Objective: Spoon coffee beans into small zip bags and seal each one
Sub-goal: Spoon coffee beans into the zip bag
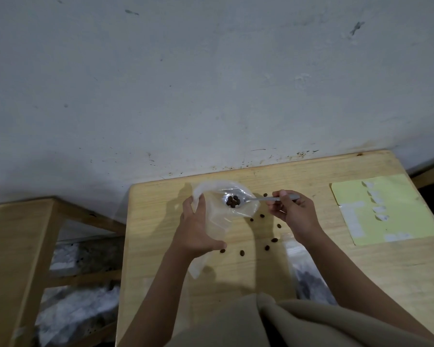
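My left hand (196, 229) grips a clear zip bag (217, 221) and holds its mouth open toward the wall. My right hand (292, 212) pinches the handle of a metal spoon (258, 199). The spoon's bowl carries several coffee beans (233, 201) and sits at the bag's open mouth. Several loose beans (274, 240) lie scattered on the wooden table (261, 271) between my hands. A second clear bag (308, 276) with dark beans inside lies under my right forearm.
A pale yellow sheet (396, 216) with white labels lies at the table's right side. The wall runs along the table's far edge. A second wooden table (18, 236) stands to the left, with white bags on the floor between them.
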Demonstrator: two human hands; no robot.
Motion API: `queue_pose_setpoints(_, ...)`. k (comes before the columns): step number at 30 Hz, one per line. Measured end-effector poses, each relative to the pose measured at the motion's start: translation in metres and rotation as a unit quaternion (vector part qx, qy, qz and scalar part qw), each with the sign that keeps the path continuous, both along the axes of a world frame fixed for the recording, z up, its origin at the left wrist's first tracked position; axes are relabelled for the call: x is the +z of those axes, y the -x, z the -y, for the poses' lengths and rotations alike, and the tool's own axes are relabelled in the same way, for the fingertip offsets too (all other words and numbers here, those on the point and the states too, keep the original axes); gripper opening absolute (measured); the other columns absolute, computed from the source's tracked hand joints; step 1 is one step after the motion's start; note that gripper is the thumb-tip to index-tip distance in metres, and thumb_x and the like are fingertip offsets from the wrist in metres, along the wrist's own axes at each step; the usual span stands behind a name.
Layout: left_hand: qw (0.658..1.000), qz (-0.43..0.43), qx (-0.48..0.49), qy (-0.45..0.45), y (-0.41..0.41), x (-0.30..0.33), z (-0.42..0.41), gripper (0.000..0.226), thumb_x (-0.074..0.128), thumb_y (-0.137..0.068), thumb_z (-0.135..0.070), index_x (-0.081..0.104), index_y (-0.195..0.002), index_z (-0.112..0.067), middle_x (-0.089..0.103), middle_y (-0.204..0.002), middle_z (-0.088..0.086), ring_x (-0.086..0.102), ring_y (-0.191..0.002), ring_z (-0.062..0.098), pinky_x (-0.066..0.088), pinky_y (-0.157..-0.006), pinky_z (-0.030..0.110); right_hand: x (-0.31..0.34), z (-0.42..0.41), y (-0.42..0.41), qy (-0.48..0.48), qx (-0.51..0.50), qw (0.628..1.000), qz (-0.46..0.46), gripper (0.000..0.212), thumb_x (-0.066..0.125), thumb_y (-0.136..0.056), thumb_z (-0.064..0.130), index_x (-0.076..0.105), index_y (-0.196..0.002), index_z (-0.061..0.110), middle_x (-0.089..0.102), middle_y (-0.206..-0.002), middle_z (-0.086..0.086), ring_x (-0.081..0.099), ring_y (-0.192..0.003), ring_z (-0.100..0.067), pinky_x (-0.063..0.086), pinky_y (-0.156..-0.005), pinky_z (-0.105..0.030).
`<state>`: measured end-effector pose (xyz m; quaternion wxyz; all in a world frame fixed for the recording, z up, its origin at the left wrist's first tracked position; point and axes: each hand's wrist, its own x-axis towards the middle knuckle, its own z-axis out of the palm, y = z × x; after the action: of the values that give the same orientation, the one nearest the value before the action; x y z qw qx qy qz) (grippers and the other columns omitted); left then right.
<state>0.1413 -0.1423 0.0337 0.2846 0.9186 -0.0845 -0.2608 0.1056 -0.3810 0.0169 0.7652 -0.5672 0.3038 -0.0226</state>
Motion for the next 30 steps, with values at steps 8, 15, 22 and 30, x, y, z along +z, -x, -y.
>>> queue_pose_setpoints(8, 1.000, -0.010, 0.011, -0.002, 0.002, -0.004, -0.001, 0.138, 0.086, -0.052, -0.044, -0.007, -0.151, -0.023, -0.006, -0.151, -0.004, 0.015, -0.141, 0.026, 0.037, -0.105, 0.037, 0.002, 0.001, 0.008, -0.023, -0.013, 1.000, -0.009, 0.020, 0.051, -0.096, 0.013, 0.064, -0.085, 0.003, 0.063, -0.072, -0.017, 0.060, -0.063, -0.022, 0.058, -0.070, -0.035)
queue_pose_setpoints(15, 1.000, -0.003, 0.012, -0.005, 0.004, -0.005, 0.003, 0.138, 0.086, -0.051, -0.048, -0.004, -0.151, -0.020, -0.008, -0.152, -0.003, 0.012, -0.142, 0.028, 0.035, -0.106, 0.037, 0.025, -0.011, 0.010, 0.126, 0.077, 0.986, 0.075, 0.018, 0.052, -0.094, 0.008, 0.067, -0.085, 0.006, 0.071, -0.072, -0.009, 0.068, -0.067, -0.019, 0.059, -0.070, -0.034)
queue_pose_setpoints(22, 0.998, -0.035, 0.053, 0.026, 0.006, -0.005, 0.001, 0.136, 0.085, -0.055, -0.052, -0.002, -0.152, -0.012, -0.009, -0.153, -0.001, 0.007, -0.144, 0.023, 0.030, -0.111, 0.037, 0.040, -0.014, 0.012, 0.206, 0.090, 0.966, 0.126, 0.017, 0.055, -0.093, 0.007, 0.070, -0.088, 0.015, 0.073, -0.078, -0.005, 0.070, -0.076, -0.021, 0.058, -0.073, -0.030)
queue_pose_setpoints(30, 0.994, -0.041, 0.078, 0.063, 0.008, -0.003, 0.002, 0.129, 0.086, -0.059, -0.046, 0.002, -0.151, -0.012, 0.001, -0.149, 0.001, 0.019, -0.140, 0.020, 0.027, -0.097, 0.021, 0.010, -0.017, 0.018, 0.300, 0.033, 0.950, 0.077, 0.018, 0.054, -0.094, 0.013, 0.066, -0.087, 0.025, 0.069, -0.076, 0.001, 0.067, -0.072, -0.005, 0.055, -0.066, -0.031)
